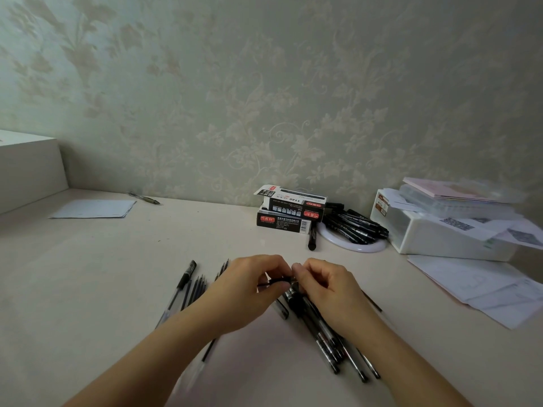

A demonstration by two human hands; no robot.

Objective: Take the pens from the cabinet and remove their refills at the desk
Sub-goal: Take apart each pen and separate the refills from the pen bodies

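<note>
Both hands meet over the desk (117,289) near its front middle. My left hand (249,289) and my right hand (326,286) each pinch one end of a black pen (277,281) held level between them. Under my right hand lies a bundle of several black pens (332,345), pointing toward me. To the left of my left hand lie several thin dark refills (197,286) and a clear-barrelled pen (179,289).
Two stacked black pen boxes (289,214) stand at the back middle, with a heap of black markers (355,224) on a white ring beside them. A white box (435,236) with papers and loose sheets (482,286) fills the right. A paper (94,208) and a pen (144,197) lie back left.
</note>
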